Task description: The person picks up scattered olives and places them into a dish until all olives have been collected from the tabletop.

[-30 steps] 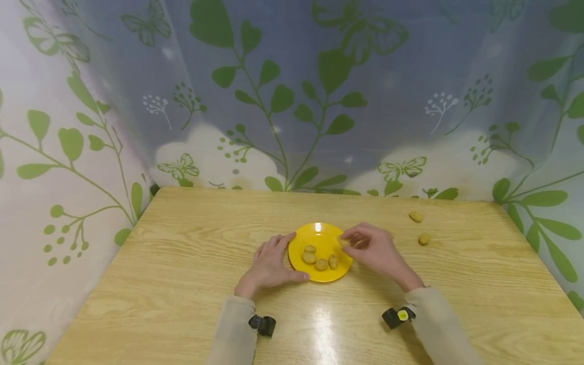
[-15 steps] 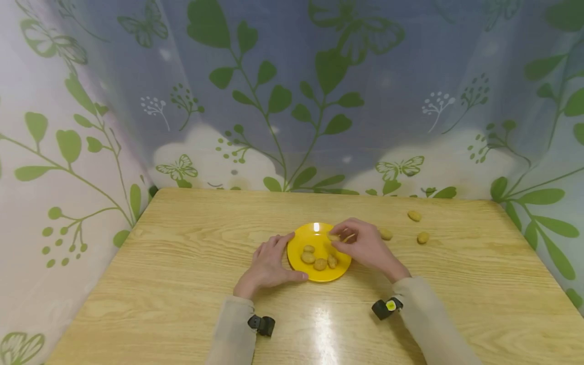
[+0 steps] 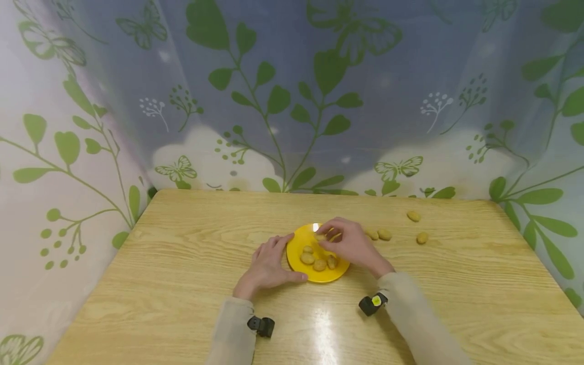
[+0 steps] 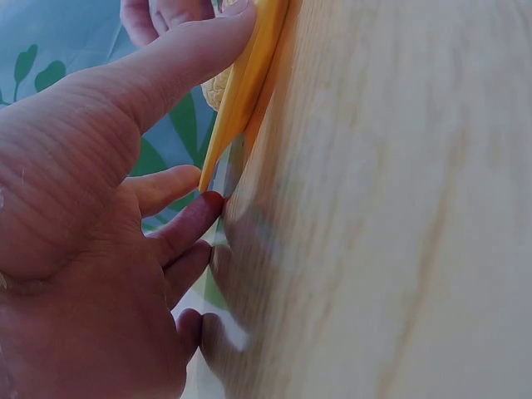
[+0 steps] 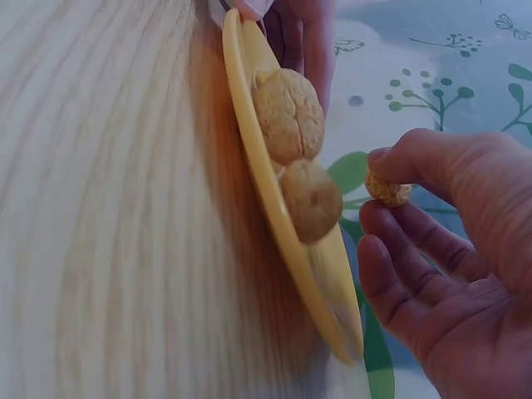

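Observation:
My left hand (image 3: 269, 266) holds the left side of a yellow plate (image 3: 296, 241). In the left wrist view the thumb (image 4: 199, 50) lies over the rim and the fingertips are at the plate's edge, close to the table. Over the plate's right side, my right hand (image 3: 349, 243) pinches a peanut in its shell (image 5: 389, 189) between thumb and fingertips, apart from the plate's surface. Several peanuts (image 3: 307, 258) rest on the plate; two large-looking ones show near the rim in the right wrist view.
Several more peanuts (image 3: 385, 234) lie on the wooden table (image 3: 191, 238) beyond and right of my right hand, one partly hidden by it. A leaf-patterned curtain (image 3: 292, 126) stands behind the table and along its sides. Black wrist cameras (image 3: 261, 327) sit on both wrists.
My right hand has moved left across the plate with its pinched peanut, uncovering two peanuts on the table behind it. My left hand stays on the plate's edge.

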A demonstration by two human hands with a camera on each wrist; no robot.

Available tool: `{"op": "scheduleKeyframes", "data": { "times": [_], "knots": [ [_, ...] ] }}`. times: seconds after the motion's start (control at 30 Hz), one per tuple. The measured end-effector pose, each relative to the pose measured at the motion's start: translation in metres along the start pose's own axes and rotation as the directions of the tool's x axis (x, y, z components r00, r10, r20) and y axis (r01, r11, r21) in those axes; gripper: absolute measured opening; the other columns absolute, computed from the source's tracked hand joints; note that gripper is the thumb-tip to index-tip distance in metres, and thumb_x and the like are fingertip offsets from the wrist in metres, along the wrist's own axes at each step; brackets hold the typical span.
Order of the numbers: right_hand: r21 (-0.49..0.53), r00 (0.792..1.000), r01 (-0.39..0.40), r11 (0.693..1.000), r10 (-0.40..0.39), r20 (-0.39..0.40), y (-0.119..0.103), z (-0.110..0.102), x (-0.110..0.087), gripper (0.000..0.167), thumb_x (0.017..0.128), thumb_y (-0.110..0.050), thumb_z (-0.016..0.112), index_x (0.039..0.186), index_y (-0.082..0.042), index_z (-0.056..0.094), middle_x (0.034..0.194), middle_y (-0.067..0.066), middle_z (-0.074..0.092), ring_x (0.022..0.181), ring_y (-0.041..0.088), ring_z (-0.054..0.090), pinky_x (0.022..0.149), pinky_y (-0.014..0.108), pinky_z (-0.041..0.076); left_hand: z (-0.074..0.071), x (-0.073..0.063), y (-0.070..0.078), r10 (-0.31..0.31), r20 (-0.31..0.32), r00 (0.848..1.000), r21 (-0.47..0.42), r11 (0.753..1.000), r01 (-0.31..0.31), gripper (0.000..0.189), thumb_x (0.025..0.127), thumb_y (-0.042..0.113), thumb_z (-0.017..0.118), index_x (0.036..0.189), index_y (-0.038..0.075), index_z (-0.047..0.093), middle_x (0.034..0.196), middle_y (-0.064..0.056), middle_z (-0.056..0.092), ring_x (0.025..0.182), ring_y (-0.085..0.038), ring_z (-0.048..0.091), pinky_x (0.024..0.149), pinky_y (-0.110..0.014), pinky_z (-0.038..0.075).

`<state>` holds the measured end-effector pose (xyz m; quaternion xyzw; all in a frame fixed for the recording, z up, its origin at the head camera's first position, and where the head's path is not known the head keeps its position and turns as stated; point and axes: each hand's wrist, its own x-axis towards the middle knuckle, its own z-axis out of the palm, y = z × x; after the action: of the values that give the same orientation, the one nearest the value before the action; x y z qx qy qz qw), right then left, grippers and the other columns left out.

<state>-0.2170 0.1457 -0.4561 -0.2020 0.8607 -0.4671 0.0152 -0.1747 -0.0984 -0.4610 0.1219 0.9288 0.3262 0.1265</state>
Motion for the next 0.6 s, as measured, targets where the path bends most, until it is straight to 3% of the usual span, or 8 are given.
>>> {"op": "scheduleKeyframes", "data": {
  "times": [0.6],
  "knots": [
    [-0.044,0.996,-0.045,0.998,0.048,0.069,-0.011,0.018,0.014,0.018,0.090,-0.014,0.077,0.107,-0.017,0.076,0.115,0.003,0.071,0.098,0.020,0.069,0.087,0.037,0.060,0.000,0.000,0.000,0.020,0.003,1.000,0.004,1.000,-0.020,0.103,0.079,0.052,0.084,0.161,0.019,0.031,0.160,-0.016,0.036,0.146,-0.043,0.033,0.124,-0.065,0.017]
  ]
}}
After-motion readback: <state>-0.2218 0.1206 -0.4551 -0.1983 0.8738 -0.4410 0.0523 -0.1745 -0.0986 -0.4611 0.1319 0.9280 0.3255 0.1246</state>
